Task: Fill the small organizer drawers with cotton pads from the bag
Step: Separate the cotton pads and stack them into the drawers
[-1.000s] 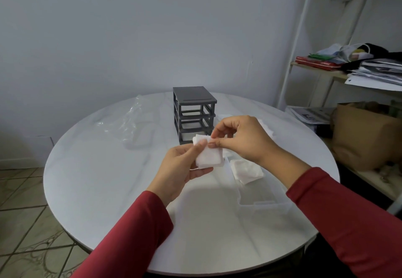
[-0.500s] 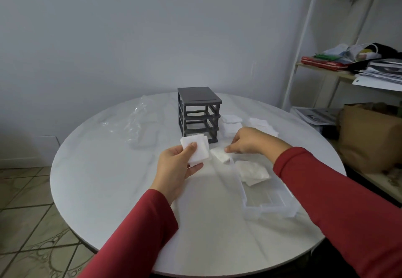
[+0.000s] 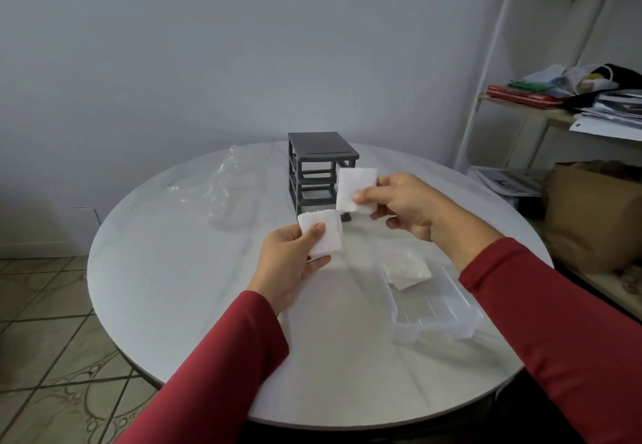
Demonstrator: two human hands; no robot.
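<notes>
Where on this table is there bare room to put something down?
The widest bare patch is the left and near side of the table, bordered by the clear bag, the left hand and the rim. A narrower strip lies between the clear drawer and the near rim. It is crowded around the grey organizer frame and the right hand.

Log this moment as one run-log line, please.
left hand: holds cotton pad | right hand: pinches second pad | clear drawer: on table, pads inside | organizer frame: upright
</notes>
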